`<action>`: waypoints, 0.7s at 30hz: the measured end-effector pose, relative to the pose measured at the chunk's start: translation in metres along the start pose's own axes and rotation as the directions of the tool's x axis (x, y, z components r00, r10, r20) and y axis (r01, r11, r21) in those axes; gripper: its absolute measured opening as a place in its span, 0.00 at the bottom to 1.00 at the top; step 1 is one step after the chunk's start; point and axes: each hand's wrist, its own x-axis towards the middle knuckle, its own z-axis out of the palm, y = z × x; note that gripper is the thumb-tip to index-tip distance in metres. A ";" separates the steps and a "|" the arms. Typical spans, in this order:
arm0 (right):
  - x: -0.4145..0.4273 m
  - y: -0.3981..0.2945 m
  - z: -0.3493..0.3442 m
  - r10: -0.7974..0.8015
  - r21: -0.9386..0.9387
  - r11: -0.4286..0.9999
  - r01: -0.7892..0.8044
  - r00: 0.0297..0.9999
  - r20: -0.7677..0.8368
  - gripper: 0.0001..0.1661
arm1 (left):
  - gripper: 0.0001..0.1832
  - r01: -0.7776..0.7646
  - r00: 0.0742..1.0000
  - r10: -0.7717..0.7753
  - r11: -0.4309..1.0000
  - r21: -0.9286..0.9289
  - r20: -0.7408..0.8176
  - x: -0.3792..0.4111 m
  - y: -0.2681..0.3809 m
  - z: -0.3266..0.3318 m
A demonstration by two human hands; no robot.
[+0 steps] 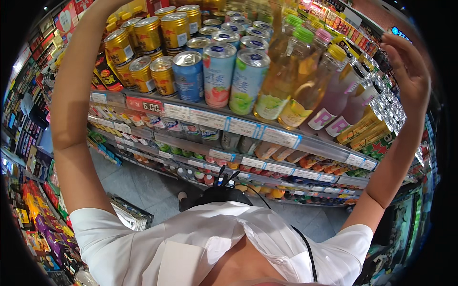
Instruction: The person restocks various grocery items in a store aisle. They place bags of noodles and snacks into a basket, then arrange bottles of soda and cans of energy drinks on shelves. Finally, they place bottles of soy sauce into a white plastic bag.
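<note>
My raised left forearm runs up past the picture's top edge, and the hand itself is out of view. My right hand point(409, 68) is up at the right, fingers loosely curved with nothing seen between them. Before me stands a shelf of drinks. Gold cans point(146, 34) are stacked at its left, beside a blue can point(188, 77). Tall light-blue cans with fruit pictures point(219, 78) follow. Then come clear bottles of yellow drink point(273, 94) with coloured caps, and purple drink bottles point(327, 103). Gold cans in shiny wrap point(372, 125) sit nearest the right arm.
Price labels point(211, 119) line the shelf edge, with a red price tag point(145, 104) at left. Lower shelves hold more bottles. Colourful snack packets point(46, 228) are at lower left. A stack of flat items point(134, 214) stands on the grey tiled floor point(134, 182). A black cable point(304, 237) crosses my shirt.
</note>
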 end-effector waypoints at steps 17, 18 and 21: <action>0.133 -0.157 0.259 -0.094 -0.183 0.972 0.151 0.953 0.288 0.10 | 0.19 -0.123 0.850 0.085 0.992 0.040 0.520 -0.023 -0.155 -0.040; 0.154 -0.169 0.270 -0.156 -0.147 0.968 0.206 0.943 0.293 0.11 | 0.19 -0.112 0.861 0.059 0.991 0.077 0.505 -0.044 -0.152 -0.076; 0.182 -0.170 0.295 -0.062 -0.221 0.963 0.154 0.925 0.375 0.14 | 0.20 -0.219 0.856 0.149 0.972 0.085 0.495 -0.055 -0.167 -0.086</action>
